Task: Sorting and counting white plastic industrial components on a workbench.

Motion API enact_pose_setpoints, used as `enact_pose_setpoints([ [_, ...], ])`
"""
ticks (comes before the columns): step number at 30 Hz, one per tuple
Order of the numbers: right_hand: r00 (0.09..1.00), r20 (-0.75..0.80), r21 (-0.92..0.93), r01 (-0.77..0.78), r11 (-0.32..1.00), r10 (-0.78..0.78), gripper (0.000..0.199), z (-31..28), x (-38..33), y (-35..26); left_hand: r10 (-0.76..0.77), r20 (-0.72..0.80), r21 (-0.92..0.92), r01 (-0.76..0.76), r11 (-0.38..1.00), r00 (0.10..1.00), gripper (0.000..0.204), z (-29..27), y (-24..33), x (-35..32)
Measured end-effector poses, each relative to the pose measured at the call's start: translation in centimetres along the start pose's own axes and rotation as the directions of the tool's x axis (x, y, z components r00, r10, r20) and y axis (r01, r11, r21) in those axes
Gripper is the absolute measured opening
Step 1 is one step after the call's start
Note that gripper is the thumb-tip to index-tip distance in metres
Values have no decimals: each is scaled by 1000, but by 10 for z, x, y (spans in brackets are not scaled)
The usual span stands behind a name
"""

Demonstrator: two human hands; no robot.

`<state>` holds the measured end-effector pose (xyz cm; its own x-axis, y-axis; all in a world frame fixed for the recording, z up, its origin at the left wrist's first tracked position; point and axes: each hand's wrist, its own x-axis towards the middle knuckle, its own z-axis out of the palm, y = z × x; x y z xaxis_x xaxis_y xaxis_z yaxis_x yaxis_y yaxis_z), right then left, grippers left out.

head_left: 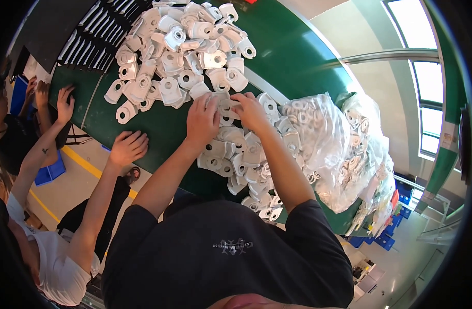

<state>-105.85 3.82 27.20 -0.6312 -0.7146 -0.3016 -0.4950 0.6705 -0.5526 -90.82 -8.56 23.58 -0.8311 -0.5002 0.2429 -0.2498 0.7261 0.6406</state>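
Between the two heaps, my left hand point(203, 120) and my right hand point(251, 112) meet at a white plastic part point(226, 106). The fingertips of both hands close on it from either side and cover some of it. Beyond my hands is a large heap of white plastic parts point(171, 61), rounded plates with a round hole. A second heap of the same parts point(237, 150) lies nearer, between and below my forearms.
Clear plastic bags point(323, 139) full of small white ring-like parts stand on the right of the green table point(161, 135). Slotted black racks point(91, 44) are at the far left. A co-worker's hand point(129, 148) rests by the left edge; other hands show beyond.
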Motion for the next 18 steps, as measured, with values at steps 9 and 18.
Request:
enact_pose_setpoints([
  [9, 985, 140, -114, 118, 986, -101, 39, -17, 24, 3, 38, 86, 407, -70, 911, 996, 55, -21, -16, 14],
  [18, 968, -253, -151, -42, 988, 2, 59, 0, 44, 2, 37, 178, 331, -95, 939, 983, 54, -28, -14, 34],
])
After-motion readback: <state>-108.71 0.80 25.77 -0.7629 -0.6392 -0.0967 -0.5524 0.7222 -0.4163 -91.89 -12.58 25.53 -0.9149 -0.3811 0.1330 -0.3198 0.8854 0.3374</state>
